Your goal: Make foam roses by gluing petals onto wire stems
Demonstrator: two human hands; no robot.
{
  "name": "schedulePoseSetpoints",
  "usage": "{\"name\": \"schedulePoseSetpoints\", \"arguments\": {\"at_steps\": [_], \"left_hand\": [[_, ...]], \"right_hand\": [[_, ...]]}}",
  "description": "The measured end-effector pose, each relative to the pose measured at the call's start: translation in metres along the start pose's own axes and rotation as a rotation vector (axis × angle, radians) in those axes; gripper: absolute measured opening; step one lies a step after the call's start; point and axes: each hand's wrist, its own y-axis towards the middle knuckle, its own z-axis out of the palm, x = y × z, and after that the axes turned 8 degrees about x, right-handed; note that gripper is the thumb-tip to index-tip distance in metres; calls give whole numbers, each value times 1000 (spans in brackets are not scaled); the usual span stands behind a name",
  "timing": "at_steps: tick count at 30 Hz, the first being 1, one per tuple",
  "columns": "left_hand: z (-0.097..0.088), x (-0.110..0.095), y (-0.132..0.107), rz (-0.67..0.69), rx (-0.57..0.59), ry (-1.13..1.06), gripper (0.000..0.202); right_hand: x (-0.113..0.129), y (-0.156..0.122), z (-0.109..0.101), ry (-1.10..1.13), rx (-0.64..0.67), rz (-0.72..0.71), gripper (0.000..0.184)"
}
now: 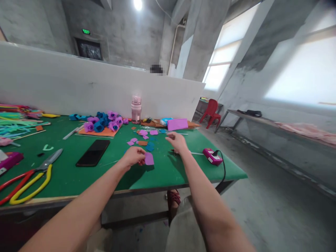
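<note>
My left hand is closed in a pinch on a purple paper petal just above the green table. My right hand hovers a little to the right with its fingers curled and apart, holding nothing I can see. Small purple, blue and orange paper cut-outs lie scattered between and beyond both hands. A pink glue gun with a black cord lies right of my right hand.
A black phone lies left of my hands. Scissors and red and yellow handled pliers rest at the left. Purple and blue paper flowers, a pink bottle and a white partition stand behind. A red chair is beyond the table.
</note>
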Motion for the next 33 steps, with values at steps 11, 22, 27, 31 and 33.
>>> {"name": "schedulePoseSetpoints", "arguments": {"at_steps": [11, 22, 27, 31, 33], "left_hand": [[21, 3, 6, -109, 227, 112, 7], [2, 2, 13, 24, 24, 662, 8], [17, 5, 13, 38, 107, 811, 7], [20, -1, 6, 70, 82, 863, 5], [20, -6, 2, 97, 55, 864, 10]], "right_hand": [[-80, -76, -72, -218, 105, 388, 36], [-73, -73, -61, -221, 257, 336, 29], [-54, -80, -63, -92, 106, 264, 26], [-30, -86, -63, 397, -4, 117, 36], [-19, -90, -63, 625, 108, 134, 35]]}}
